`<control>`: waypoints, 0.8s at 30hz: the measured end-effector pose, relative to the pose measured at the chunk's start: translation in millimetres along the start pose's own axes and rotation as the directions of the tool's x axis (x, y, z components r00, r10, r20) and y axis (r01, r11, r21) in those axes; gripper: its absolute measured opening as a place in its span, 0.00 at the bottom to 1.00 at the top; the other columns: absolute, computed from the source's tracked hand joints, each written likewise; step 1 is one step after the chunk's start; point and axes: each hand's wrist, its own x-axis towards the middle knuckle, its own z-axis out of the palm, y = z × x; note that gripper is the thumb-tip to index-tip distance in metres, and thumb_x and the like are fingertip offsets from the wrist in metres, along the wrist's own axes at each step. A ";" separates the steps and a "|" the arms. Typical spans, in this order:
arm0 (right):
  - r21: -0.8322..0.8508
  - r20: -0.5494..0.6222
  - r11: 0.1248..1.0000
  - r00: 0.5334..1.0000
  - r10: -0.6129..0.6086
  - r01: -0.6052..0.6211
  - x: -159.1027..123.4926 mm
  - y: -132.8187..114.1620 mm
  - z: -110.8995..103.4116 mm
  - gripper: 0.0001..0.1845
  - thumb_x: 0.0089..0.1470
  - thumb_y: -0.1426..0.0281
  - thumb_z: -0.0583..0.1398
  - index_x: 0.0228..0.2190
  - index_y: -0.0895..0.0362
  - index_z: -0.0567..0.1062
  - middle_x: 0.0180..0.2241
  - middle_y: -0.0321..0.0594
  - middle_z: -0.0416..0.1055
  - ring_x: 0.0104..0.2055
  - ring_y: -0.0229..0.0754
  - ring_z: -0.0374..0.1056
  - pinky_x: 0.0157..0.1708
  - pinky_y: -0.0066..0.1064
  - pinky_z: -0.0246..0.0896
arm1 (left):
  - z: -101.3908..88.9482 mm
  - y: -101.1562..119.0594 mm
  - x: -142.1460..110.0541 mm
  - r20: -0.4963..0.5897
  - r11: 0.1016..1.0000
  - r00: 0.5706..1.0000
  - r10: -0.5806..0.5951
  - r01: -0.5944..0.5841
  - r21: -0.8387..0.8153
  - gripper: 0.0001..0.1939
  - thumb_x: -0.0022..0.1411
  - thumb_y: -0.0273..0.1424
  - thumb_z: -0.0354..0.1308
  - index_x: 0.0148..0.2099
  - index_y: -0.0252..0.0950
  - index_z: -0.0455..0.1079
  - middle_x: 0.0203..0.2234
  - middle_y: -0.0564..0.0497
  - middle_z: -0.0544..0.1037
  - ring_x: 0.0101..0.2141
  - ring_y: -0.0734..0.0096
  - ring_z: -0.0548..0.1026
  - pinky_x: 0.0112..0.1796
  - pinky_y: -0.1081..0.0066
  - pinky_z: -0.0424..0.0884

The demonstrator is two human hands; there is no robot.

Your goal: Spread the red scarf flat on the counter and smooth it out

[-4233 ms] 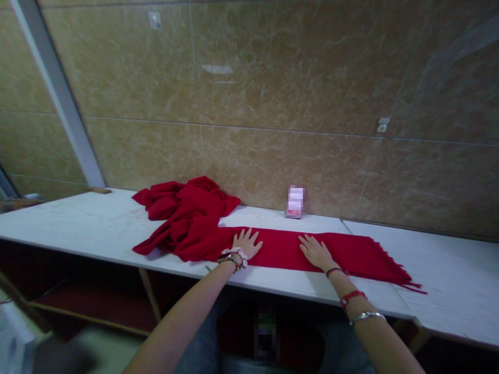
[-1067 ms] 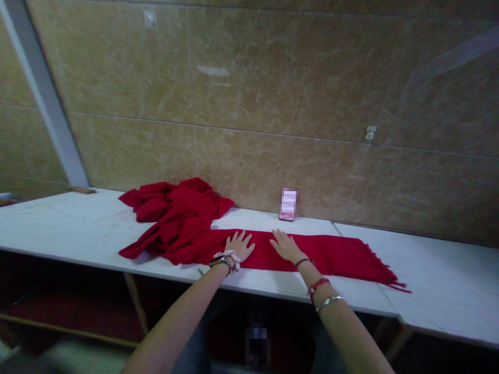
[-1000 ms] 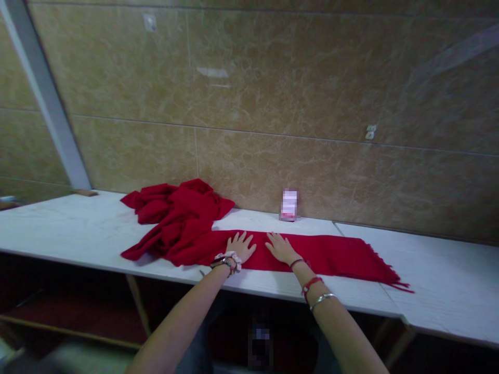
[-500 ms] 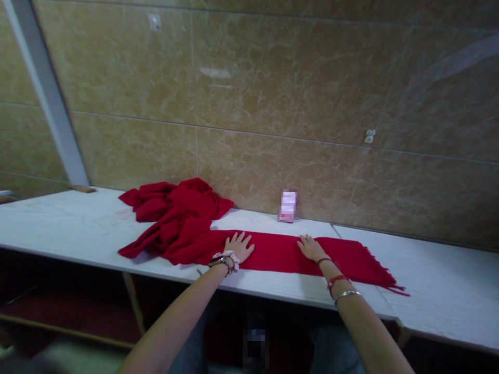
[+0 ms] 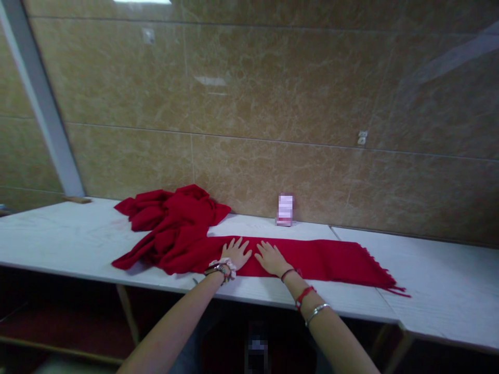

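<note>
A red fringed scarf (image 5: 323, 258) lies along the white table, its right part flat in a long folded strip with tassels at the right end. Toward the left it is bunched in a loose heap of folds. My left hand (image 5: 237, 254) rests palm down on the strip beside the heap, fingers spread. Just to its right, my right hand (image 5: 272, 258) also lies flat on the scarf with its fingers stretched out. Neither hand grips the fabric.
The white table (image 5: 440, 285) runs along a tan tiled wall (image 5: 268, 93). Against the wall stands a small blurred phone-like rectangle (image 5: 285, 210). A brown flat piece (image 5: 77, 199) lies at the far left by a grey post (image 5: 47, 104). Dark shelves are under the table.
My right hand has slid left along the scarf, close to my left hand. The left hand stays at about the same spot on the scarf. The view has tilted slightly up.
</note>
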 end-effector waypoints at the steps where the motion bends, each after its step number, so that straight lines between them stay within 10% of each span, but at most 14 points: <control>1: -0.005 0.008 1.000 1.000 0.016 -0.016 -0.5 0.0 0.8 0.28 0.58 0.61 0.42 0.56 0.62 0.56 0.60 0.50 0.48 0.61 0.48 0.42 0.56 0.46 0.39 | -0.8 0.2 -0.5 0.001 1.000 1.000 0.000 0.000 0.003 0.27 0.61 0.44 0.36 0.60 0.43 0.53 0.60 0.51 0.52 0.58 0.56 0.50 0.53 0.53 0.50; 13: -0.174 -0.022 0.919 0.935 0.355 -0.353 -43.1 115.4 -17.1 0.27 0.59 0.64 0.42 0.57 0.62 0.54 0.60 0.51 0.47 0.61 0.48 0.43 0.55 0.43 0.42 | -7.1 3.0 -3.2 0.021 1.000 1.000 0.002 -0.001 -0.017 0.27 0.60 0.44 0.37 0.60 0.42 0.53 0.60 0.50 0.52 0.58 0.55 0.50 0.53 0.53 0.50; 24: -0.038 -0.111 0.997 0.992 0.062 -0.067 -21.2 29.2 -14.0 0.27 0.58 0.63 0.43 0.56 0.63 0.56 0.59 0.51 0.49 0.61 0.47 0.44 0.56 0.42 0.42 | -1.4 0.6 0.0 0.010 1.000 1.000 0.009 -0.009 0.002 0.27 0.61 0.44 0.36 0.60 0.43 0.52 0.60 0.50 0.53 0.58 0.55 0.50 0.53 0.53 0.50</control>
